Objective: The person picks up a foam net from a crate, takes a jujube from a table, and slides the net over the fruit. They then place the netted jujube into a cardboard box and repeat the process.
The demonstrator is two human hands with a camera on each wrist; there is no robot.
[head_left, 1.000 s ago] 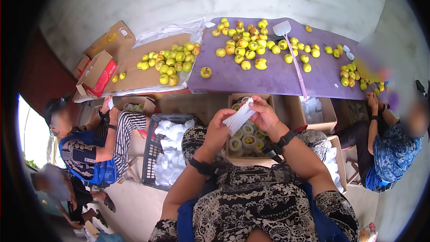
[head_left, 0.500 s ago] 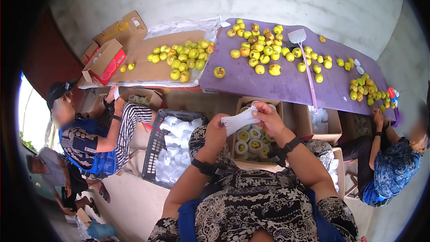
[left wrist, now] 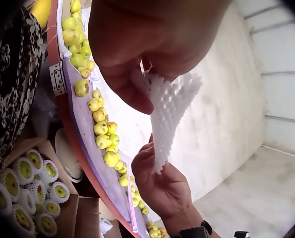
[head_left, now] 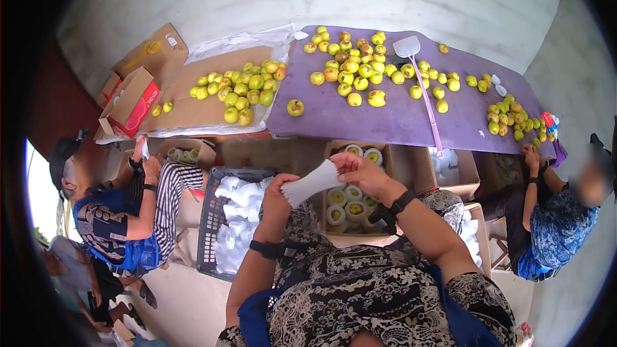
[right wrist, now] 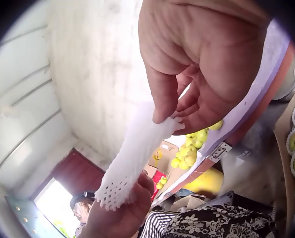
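A white foam fruit net [head_left: 312, 184] stretches flat between my two hands above my lap. My left hand [head_left: 276, 200] pinches its left end, thumb and fingertips at the edge in the left wrist view. At the other end my right hand [head_left: 365, 176] grips the net's edge between thumb and curled fingers, close up in the right wrist view. No apple shows inside the net [right wrist: 130, 153]. Below and behind the hands, apples in foam nets [head_left: 355, 209] fill a cardboard carton [left wrist: 68, 201], partly hidden by my right arm.
Loose yellow-green apples [head_left: 360, 67] lie on the purple-covered table [head_left: 385, 122], beside a pale long-handled scoop [head_left: 424, 90]. A black crate [head_left: 209, 244] of foam nets [head_left: 241, 218] stands left of me. One person [head_left: 122, 218] sits to the left, another [head_left: 556, 225] to the right.
Both hands have shifted left and spread somewhat apart. The foam net, narrower and more steeply tilted a second ago, is now drawn out wider and flatter. The head view has swung slightly.
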